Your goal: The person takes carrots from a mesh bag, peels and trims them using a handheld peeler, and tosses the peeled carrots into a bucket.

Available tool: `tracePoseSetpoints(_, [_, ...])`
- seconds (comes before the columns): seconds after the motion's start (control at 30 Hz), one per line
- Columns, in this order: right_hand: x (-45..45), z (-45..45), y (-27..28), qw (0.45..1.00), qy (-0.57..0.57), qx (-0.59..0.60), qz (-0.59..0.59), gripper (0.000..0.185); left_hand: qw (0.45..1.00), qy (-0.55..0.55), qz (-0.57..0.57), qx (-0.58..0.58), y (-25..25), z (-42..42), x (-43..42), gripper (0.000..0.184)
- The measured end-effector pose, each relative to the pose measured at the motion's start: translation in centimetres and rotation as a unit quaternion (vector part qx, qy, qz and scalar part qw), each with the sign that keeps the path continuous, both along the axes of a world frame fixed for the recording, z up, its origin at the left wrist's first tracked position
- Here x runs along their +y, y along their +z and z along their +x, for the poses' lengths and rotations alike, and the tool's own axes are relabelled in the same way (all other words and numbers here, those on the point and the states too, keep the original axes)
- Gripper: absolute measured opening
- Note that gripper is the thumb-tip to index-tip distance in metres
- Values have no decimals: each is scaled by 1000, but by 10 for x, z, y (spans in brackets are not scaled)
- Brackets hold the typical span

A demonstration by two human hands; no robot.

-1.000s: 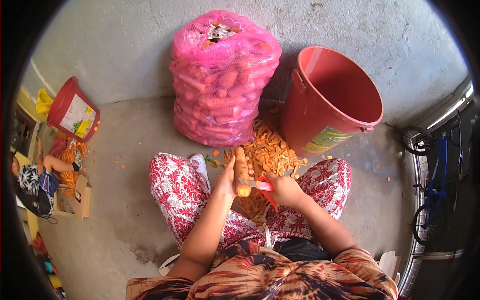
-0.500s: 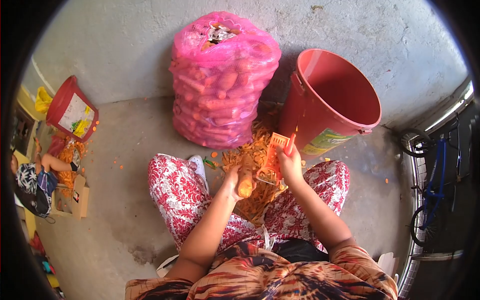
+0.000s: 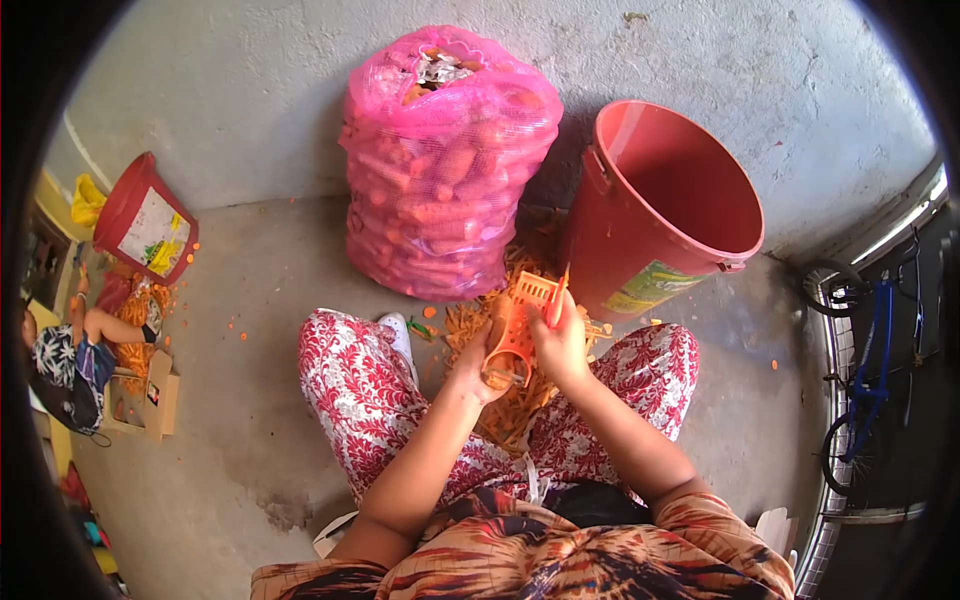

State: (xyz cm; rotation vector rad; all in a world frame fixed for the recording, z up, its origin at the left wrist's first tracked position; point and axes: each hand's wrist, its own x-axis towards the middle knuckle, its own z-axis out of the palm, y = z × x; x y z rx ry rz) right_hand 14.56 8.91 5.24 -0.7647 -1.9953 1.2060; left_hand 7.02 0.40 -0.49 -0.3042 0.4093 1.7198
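Note:
My left hand (image 3: 476, 368) is wrapped round a carrot (image 3: 497, 379), whose near end shows by the palm. Gripped in my right hand (image 3: 563, 347) is an orange plastic peeler (image 3: 522, 318) with a slotted, perforated body. The peeler lies over the carrot and hides much of it; whether its blade touches the skin I cannot tell. A slim orange piece sticks up beside my right fingers. Below both hands, between my legs, orange peelings (image 3: 512, 425) are heaped on the floor.
A pink mesh sack (image 3: 430, 190) full of carrots stands against the wall. Right of it is a large red bucket (image 3: 625, 235). At far left, a person (image 3: 75, 350) sits near another red bucket (image 3: 140, 215), peelings and a cardboard box (image 3: 160, 392). A blue bicycle (image 3: 868, 370) is at right.
My right hand has moved left with the peeler, which now lies over the carrot instead of beside it. The carrot's near end has tipped slightly under the peeler.

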Motion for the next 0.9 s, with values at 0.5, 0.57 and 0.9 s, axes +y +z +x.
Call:
tracePoseSetpoints(0.5, [84,-7,1,974,-164,-20,154,19,989,-124,82,14,18,22,-18,35])
tracePoseSetpoints(0.57, [97,-10,6,965,-201,9,169,21,989,-112,101,-7,20,25,-15,36])
tracePoseSetpoints(0.9, [1,8,17,998,40,23,47,19,998,-7,35,51,28,8,0,31])
